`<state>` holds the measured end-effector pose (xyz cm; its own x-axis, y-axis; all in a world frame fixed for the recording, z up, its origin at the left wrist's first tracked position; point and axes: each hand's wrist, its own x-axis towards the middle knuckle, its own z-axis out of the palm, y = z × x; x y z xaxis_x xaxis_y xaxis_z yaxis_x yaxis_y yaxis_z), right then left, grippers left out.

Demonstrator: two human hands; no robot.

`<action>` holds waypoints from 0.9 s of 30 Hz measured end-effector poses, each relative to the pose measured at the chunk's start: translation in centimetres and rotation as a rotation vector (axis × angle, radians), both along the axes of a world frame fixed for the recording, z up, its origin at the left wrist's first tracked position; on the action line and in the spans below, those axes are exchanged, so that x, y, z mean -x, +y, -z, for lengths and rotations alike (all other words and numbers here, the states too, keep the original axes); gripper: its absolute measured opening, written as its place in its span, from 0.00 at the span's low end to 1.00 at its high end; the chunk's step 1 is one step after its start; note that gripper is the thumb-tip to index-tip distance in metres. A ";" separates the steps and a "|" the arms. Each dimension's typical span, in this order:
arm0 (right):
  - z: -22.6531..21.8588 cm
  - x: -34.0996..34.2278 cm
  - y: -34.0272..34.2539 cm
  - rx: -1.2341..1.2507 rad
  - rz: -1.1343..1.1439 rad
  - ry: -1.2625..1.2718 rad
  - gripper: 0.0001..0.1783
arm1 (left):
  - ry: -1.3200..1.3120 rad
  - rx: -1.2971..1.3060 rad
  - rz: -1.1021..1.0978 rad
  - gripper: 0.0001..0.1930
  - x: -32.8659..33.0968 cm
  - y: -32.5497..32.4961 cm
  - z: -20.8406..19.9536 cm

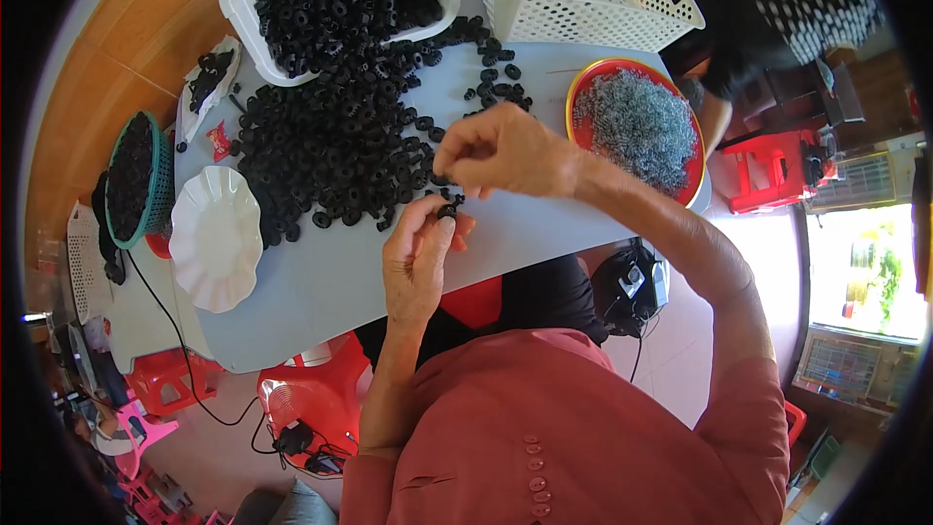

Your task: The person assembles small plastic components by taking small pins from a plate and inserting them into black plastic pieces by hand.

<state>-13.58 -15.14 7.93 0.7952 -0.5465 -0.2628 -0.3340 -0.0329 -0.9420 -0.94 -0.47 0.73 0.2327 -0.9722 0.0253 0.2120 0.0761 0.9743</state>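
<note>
A grey counter [321, 297] is overspread by a broad mound of black, ring-shaped plastic pieces [330, 136], which lies leftward and beyond both hands. A round red tray with a yellow rim [569, 102], filled with silvery coiled metal springs [637, 126], is set to the right, nearer the right hand [501, 151]. That hand's fingers are curled; whether anything is held cannot be told. By the left hand [418, 258], 1 small black plastic part [448, 211] is grasped at the fingertips, just bodyward of the right grip; its long axis cannot be made out.
</note>
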 end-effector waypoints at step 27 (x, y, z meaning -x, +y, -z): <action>2.5 3.3 3.4 0.089 0.057 -0.185 0.09 | -0.102 -0.015 0.029 0.12 0.8 -0.2 -0.1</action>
